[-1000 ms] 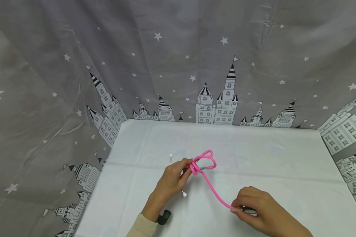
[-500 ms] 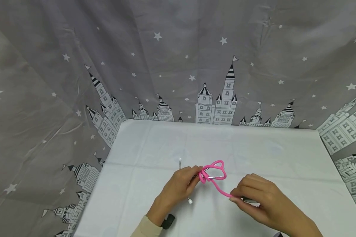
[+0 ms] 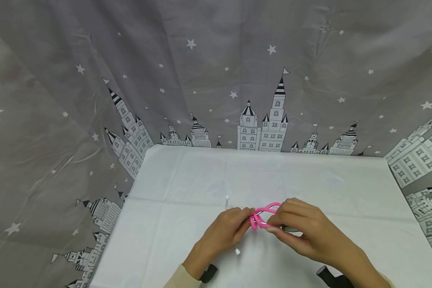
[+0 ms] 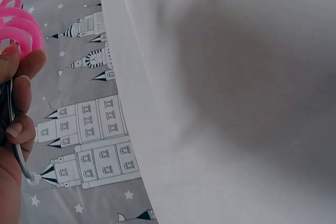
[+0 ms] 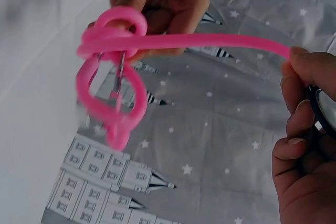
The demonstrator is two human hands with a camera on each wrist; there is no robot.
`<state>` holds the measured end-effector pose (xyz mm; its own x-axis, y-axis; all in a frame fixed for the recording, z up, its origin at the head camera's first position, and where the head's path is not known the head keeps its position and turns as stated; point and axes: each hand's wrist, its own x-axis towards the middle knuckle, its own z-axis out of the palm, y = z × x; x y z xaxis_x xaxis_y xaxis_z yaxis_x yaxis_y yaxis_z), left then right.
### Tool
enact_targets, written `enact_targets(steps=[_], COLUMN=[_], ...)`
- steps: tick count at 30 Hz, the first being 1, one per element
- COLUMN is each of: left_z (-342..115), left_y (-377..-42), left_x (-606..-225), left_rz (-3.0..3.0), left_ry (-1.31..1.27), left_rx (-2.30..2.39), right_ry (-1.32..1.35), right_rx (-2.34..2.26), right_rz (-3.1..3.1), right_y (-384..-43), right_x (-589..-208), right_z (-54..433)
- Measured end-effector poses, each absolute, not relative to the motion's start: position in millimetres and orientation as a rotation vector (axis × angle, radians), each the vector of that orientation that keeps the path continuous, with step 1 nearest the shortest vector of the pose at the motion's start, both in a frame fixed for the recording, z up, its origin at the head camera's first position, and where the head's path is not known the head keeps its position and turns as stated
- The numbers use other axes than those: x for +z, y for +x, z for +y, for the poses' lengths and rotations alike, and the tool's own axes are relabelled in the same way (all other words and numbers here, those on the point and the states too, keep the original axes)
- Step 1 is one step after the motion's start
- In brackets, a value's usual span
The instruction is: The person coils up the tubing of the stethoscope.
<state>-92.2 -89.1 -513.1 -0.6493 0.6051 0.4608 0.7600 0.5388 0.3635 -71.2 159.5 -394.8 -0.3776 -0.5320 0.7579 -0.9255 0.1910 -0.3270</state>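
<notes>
A stethoscope with pink tubing [image 5: 184, 41] is held in the air between my two hands. My left hand [image 3: 225, 232] grips its metal ear tubes where the pink tubing is looped round them. White ear tips [image 3: 237, 251] stick out on both sides of that hand. My right hand [image 3: 309, 230] pinches the free length of tubing near its end. The chest piece [image 5: 329, 107], round with a dark rim, sits within the curl of the right fingers. In the right wrist view, the coiled loops [image 5: 137, 95] hang beside the left hand, and the free length runs straight across to the right.
A white-covered table [image 3: 187, 176] lies below both hands. Behind it hangs a grey curtain [image 3: 209, 60] printed with stars and castles. Black devices [image 3: 209, 274] are worn at both wrists.
My left hand has moved right and slightly down with the coiled stethoscope. My right hand has come up and left, so its fingers now overlap the loops in the head view.
</notes>
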Motion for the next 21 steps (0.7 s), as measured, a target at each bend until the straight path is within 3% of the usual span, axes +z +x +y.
enact_targets(steps=[9,21], left_z=[-83,-73], left_y=[-88,-73], left_x=[-510,-511], left_rz=[-2.497,-2.439], left_ry=[-1.178,-1.326], left_rx=[-0.777,-0.786], right_ry=[1.389,1.192], right_rx=[1.095,1.154], right_rz=[-2.014,-2.295], right_y=[-86,-115], right_x=[-395,-415], right_z=[148,164])
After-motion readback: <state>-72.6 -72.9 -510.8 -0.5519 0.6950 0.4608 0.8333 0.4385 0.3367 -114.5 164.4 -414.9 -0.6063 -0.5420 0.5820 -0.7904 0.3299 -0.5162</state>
